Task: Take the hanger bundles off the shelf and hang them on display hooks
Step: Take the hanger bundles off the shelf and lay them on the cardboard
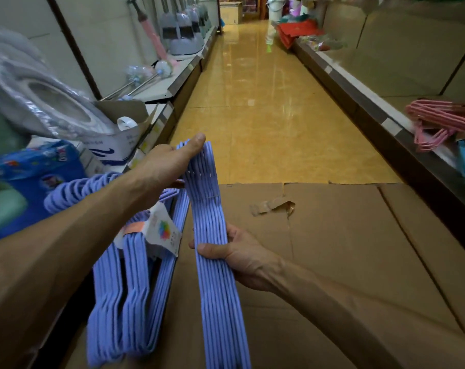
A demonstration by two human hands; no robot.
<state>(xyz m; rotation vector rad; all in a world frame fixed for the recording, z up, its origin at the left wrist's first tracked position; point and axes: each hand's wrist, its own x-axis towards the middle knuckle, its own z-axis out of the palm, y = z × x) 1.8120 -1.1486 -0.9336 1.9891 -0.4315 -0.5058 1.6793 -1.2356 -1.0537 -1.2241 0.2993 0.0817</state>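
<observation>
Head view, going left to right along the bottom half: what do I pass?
Blue packaged goods → labelled purple hanger bundle → purple hanger bundle held by both hands → right hand → flattened cardboard → pink hanger bundle on the right shelf.

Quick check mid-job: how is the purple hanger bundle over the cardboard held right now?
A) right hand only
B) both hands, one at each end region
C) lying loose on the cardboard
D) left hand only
B: the left hand grips the upper end of the purple hanger bundle and the right hand holds its middle, above the cardboard.
</observation>
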